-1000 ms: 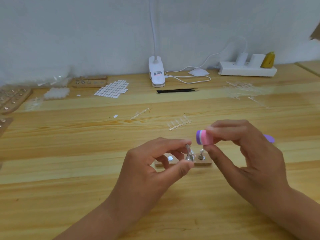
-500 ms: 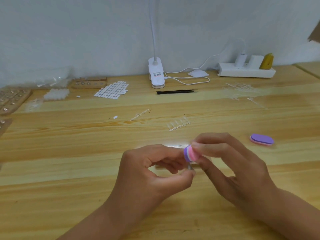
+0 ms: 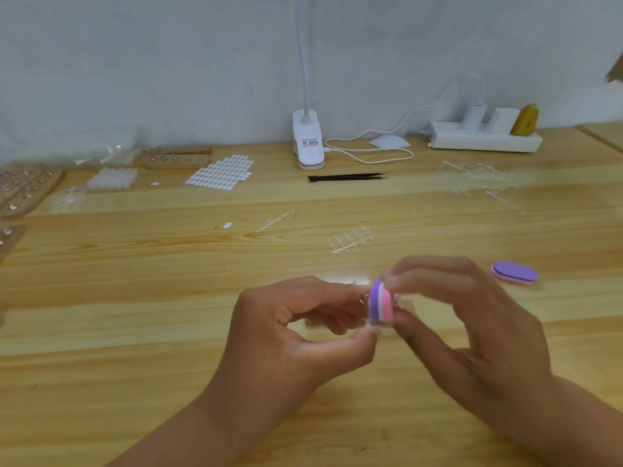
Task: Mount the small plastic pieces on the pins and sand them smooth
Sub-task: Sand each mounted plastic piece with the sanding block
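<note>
Pinched in right hand (image 3: 472,325) fingertips: pink-purple sanding block (image 3: 381,305), against small clear piece (image 3: 368,324), blurred, nipped between left hand (image 3: 290,335) thumb and forefinger above table (image 3: 135,332). Counted: two blocks, second block (image 3: 514,272) lying rightward; two plastic sprues (image 3: 352,241).

Soft, even light across your table (image 3: 135,298); glare flares well in front of the lamp clamp (image 3: 308,143), and your right hand (image 3: 472,325) smears, blurred.

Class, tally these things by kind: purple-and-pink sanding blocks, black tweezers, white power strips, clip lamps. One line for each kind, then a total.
Sanding blocks: 2
Black tweezers: 1
White power strip: 1
Clip lamp: 1
Total: 5
</note>
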The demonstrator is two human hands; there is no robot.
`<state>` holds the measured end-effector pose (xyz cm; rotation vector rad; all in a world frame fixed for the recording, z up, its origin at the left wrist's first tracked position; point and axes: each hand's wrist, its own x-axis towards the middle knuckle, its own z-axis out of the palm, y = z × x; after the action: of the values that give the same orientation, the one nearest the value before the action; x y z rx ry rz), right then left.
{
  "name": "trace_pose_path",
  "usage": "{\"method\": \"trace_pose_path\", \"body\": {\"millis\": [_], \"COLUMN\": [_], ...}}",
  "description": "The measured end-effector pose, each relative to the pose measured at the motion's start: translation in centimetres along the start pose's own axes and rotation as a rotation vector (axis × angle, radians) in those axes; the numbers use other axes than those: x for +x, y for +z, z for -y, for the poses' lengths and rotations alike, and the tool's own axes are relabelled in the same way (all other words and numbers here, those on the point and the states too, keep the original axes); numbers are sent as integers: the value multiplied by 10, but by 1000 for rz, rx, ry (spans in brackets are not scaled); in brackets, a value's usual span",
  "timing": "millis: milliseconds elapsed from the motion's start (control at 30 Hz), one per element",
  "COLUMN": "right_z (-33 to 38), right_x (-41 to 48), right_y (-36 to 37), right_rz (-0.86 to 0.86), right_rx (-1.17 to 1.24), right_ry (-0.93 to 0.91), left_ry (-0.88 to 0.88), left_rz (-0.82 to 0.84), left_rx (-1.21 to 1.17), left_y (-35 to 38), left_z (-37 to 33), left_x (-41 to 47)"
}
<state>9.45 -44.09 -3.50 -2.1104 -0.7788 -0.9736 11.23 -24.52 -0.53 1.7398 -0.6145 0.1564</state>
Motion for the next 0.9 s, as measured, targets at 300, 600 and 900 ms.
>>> {"method": "trace_pose_path", "body": {"millis": [300, 600, 900], "right_z": [-3, 3, -2], "right_x": [-3, -2, -3], "right_y": [1, 2, 1], "right_rz": [3, -3, 49], "right_rx": [-7, -9, -85], "right_ry": [1, -24, -51], "left_ry": [36, 78, 71], "left_rz": [-1, -4, -24], "left_rx": [50, 136, 223], "left_y": [1, 0, 1], "left_z": [-1, -1, 3], "left_x": [1, 1, 0]}}
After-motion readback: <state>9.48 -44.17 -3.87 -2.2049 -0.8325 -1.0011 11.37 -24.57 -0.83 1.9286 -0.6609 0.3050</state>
